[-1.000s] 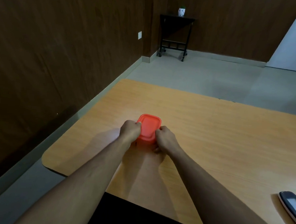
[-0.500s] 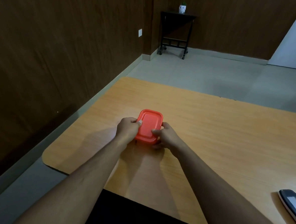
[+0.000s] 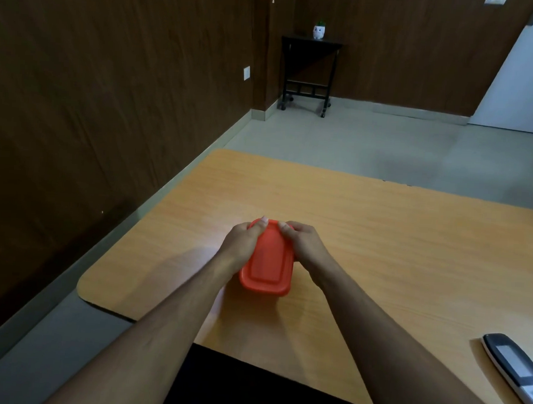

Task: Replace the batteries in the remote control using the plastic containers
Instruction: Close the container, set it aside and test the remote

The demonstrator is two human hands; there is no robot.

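A small plastic container with an orange-red lid (image 3: 269,266) is held over the wooden table (image 3: 381,240), its lid tilted toward me. My left hand (image 3: 244,241) grips its left far corner, thumb on the lid. My right hand (image 3: 303,243) grips the right far corner, fingers curled over the edge. The container's body is hidden under the lid. A remote control (image 3: 517,370), dark with a grey screen and white lower part, lies on the table at the right edge, partly cut off.
The table's left edge runs beside a dark wood-panelled wall (image 3: 92,113). Beyond the table is grey floor with a small black side table (image 3: 309,70) carrying a white pot (image 3: 318,31). A white door (image 3: 528,80) stands at the far right.
Both hands have drawn the container toward me and tipped it up, so the lid faces me more. The hands have slid to its far corners.
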